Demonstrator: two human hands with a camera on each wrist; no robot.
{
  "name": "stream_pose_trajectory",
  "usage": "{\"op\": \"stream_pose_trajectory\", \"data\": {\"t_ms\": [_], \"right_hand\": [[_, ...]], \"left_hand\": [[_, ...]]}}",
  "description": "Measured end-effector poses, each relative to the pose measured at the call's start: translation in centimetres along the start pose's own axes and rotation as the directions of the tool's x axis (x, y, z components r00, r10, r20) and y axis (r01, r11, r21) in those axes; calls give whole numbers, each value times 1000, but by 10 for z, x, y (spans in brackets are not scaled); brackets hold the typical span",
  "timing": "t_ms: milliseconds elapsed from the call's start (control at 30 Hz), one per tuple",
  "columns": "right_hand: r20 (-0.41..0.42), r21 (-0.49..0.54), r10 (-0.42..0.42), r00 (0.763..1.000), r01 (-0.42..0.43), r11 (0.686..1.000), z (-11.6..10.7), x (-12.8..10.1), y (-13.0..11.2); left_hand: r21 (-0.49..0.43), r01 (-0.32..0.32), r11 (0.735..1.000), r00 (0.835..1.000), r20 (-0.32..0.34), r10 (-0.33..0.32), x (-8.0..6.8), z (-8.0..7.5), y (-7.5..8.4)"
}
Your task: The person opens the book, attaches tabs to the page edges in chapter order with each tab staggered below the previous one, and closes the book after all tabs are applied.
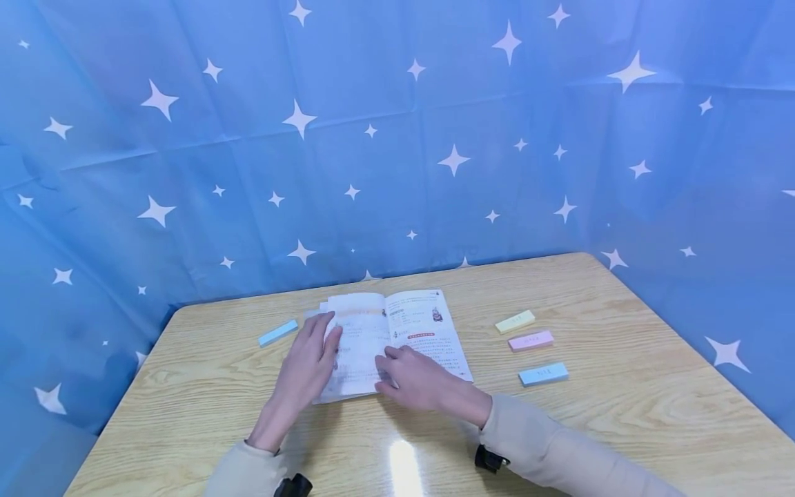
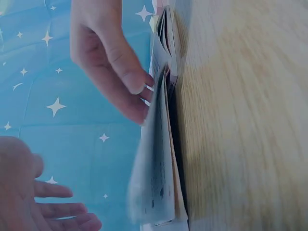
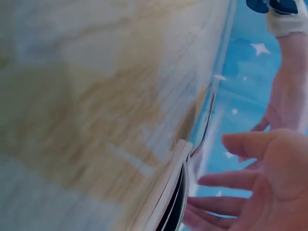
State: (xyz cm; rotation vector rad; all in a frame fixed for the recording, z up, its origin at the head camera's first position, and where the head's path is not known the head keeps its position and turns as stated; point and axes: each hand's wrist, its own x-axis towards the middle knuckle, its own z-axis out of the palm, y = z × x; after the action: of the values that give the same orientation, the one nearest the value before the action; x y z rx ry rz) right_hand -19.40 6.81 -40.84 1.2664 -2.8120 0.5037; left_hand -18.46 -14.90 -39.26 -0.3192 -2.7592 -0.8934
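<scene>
An open book [image 1: 428, 310] with printed pages lies on the wooden table. Over its left page is my left hand [image 1: 306, 364], fingers extended, near the outer edge. In the left wrist view the left hand [image 2: 43, 197] appears apart from the book, its fingers loosely straight. My right hand [image 1: 415, 378] rests low on the book by the centre fold. Its fingers and thumb look spread in the right wrist view, with fingertips at the book's edge [image 3: 168, 197]. A left-hand leaf [image 2: 151, 178] stands slightly raised and blurred in the left wrist view.
To the right of the book lie a yellow strip [image 1: 515, 322], a pink strip [image 1: 531, 341] and a blue strip [image 1: 544, 374]. Another blue strip [image 1: 277, 333] lies left of it. A blue star-patterned curtain [image 1: 397, 152] hangs behind the table [image 1: 633, 386].
</scene>
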Motion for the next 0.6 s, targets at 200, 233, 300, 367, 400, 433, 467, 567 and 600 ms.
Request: {"op": "stream_pose_trajectory", "data": {"t_ms": [200, 233, 300, 367, 400, 433, 467, 567, 600], "right_hand": [[130, -168, 12, 991, 10, 986, -1, -1, -5], [151, -179, 28, 988, -1, 984, -1, -1, -7], [191, -194, 66, 979, -28, 981, -3, 1, -13], [205, -198, 86, 975, -45, 979, -5, 4, -16], [205, -190, 101, 973, -62, 980, -6, 6, -17], [204, -177, 116, 972, -80, 981, -7, 9, -17], [202, -155, 134, 970, -104, 982, -9, 13, -15], [201, -64, 189, 961, -180, 982, -14, 29, -1], [202, -37, 209, 957, -206, 978, -15, 36, 6]], "left_hand": [[184, -136, 974, 950, 303, 75, 1, 7, -3], [186, -144, 972, 934, 350, 71, 2, 8, -5], [183, -138, 973, 907, 419, 50, 1, 10, -7], [179, -114, 977, 889, 457, 20, 1, 11, -10], [177, -101, 979, 883, 469, 6, 1, 12, -11], [178, -94, 980, 878, 479, -3, 1, 12, -12], [180, -91, 980, 872, 490, -9, 1, 13, -13], [174, -87, 981, 859, 512, -14, 2, 15, -13], [173, -86, 981, 855, 518, -16, 2, 16, -13]]}}
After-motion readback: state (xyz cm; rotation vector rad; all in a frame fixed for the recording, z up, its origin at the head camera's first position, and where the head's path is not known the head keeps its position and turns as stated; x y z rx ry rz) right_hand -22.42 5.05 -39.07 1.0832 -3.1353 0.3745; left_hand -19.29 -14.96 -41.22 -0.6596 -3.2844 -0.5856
